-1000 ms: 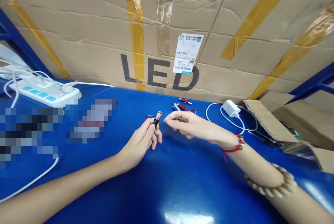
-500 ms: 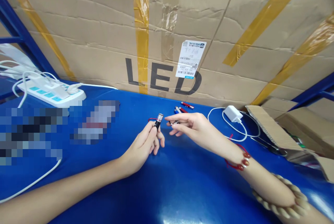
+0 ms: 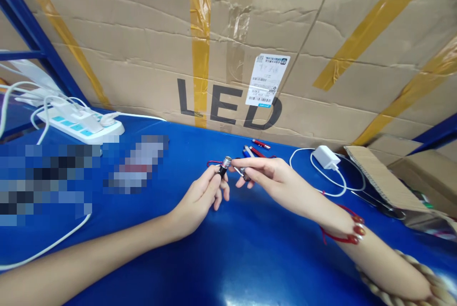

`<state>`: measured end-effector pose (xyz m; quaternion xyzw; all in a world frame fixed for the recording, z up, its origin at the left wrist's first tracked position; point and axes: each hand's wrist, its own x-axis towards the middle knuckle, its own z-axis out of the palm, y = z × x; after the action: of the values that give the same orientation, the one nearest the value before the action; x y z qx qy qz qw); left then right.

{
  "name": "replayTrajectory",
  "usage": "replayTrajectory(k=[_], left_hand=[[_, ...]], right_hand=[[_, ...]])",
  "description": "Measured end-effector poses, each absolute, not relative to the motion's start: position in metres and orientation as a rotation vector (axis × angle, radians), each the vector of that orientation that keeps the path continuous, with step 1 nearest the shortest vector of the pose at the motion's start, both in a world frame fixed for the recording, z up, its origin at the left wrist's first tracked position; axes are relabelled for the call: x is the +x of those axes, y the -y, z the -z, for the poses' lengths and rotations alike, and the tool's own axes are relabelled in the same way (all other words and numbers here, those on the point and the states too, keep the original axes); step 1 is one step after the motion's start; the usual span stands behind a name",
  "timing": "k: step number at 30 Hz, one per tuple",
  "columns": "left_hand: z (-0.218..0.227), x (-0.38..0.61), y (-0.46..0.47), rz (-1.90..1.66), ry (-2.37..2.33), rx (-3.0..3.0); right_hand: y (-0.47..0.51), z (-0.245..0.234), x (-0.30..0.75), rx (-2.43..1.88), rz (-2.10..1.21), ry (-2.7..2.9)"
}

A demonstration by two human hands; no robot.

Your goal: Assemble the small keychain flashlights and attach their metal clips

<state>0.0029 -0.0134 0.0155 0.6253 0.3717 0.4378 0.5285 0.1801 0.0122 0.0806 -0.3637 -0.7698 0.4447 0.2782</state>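
Left hand (image 3: 202,196) grips black-silver tube (image 3: 223,168); "LED" (image 3: 215,104) marks cardboard box (image 3: 171,49).

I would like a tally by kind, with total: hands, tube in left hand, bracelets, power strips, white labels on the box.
Hands: 2 (left hand, right hand)
Tube: 1
Bracelets: 2 (red bracelet, tan bracelet)
Power strip: 1
White label: 1
Total: 7

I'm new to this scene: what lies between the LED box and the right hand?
In the head view, red pen-like items and a blue one lie there on the table.
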Motion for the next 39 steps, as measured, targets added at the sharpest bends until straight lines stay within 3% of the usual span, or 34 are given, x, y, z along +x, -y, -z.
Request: replayTrajectory(k=[13, 20, 28, 39], left_hand=[[-0.017, 0.003, 0.017, -1.019, -0.911, 1.548], [-0.021, 0.003, 0.017, -0.971, -0.994, 1.602], [-0.024, 0.002, 0.017, -0.922, -1.05, 1.733], [-0.024, 0.0, 0.017, -1.063, -1.124, 1.929]], right_hand=[[-0.017, -0.075, 0.182, -1.067, -1.207, 1.692], [-0.02, -0.092, 0.196, -0.964, -0.525, 2.024], [-0.019, -0.093, 0.194, -1.008, -1.174, 1.894], [-0.02, -0.098, 0.198, -1.13, -1.033, 2.13]])
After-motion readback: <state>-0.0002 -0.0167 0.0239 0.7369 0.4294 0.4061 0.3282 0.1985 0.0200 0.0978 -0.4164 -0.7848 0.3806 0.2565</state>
